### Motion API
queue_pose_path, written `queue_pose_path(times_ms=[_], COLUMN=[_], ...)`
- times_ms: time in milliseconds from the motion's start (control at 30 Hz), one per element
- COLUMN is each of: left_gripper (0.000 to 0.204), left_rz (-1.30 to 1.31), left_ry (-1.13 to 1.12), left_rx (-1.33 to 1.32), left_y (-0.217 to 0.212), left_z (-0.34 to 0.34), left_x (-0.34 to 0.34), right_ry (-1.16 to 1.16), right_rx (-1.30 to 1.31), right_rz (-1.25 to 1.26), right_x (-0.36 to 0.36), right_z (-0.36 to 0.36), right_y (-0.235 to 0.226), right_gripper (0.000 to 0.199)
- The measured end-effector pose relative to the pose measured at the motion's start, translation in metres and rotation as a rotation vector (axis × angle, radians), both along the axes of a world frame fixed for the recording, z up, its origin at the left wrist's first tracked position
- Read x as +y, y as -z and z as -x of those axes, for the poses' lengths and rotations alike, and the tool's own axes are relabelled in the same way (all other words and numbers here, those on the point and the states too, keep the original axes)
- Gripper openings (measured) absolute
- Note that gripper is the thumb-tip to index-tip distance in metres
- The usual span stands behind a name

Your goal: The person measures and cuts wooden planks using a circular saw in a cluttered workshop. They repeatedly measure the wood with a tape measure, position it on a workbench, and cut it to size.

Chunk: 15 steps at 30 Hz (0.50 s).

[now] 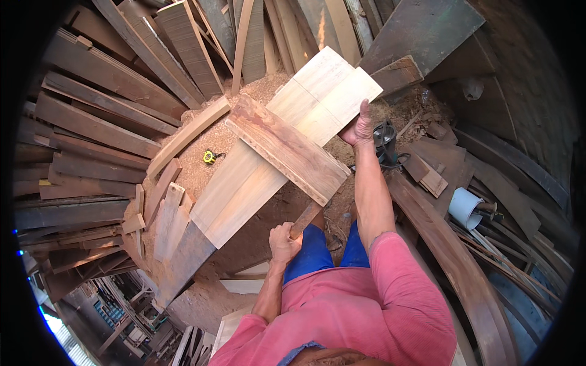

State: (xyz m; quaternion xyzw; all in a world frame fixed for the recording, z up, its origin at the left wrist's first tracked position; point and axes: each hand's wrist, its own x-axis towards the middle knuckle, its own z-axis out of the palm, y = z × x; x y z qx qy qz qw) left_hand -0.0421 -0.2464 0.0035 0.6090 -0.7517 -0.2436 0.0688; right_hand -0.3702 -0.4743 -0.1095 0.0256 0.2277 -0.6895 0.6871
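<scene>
A long pale board [229, 194] with thin lines across it lies slanted in front of me. Across its middle rests a thick brown plank [287, 146], which hides part of it. My right hand [359, 127] grips the pale board's right edge near its far end, thumb up on the edge, the other fingers mostly hidden. Below the plank's near end, my left hand [284, 243] is closed around a narrow dark strip of wood [306, 219]. The strip's far end meets or passes under the plank; I cannot tell which.
Sawdust [201, 137] covers the ground, with a yellow-and-black tape measure [211, 157] on it. A corded power tool [386, 141] sits right of my right hand. Many timber offcuts [97, 122] fan out at left. A long curved beam [452, 244] runs along my right side.
</scene>
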Motion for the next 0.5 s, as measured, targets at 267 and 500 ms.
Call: queue_pose_path(times_ms=[267, 500], left_gripper=[0.030, 0.041], left_rz=[-0.017, -0.003], left_ry=[0.084, 0.163], left_rx=[0.031, -0.044], left_y=[-0.006, -0.014], left_z=[-0.010, 0.010], left_x=[-0.023, -0.077], right_ry=[-0.021, -0.271], right_rx=[0.163, 0.651], right_rz=[-0.103, -0.401], right_x=[0.006, 0.123], right_z=[-0.003, -0.038], right_y=[-0.011, -0.024], right_gripper=[0.101, 0.055])
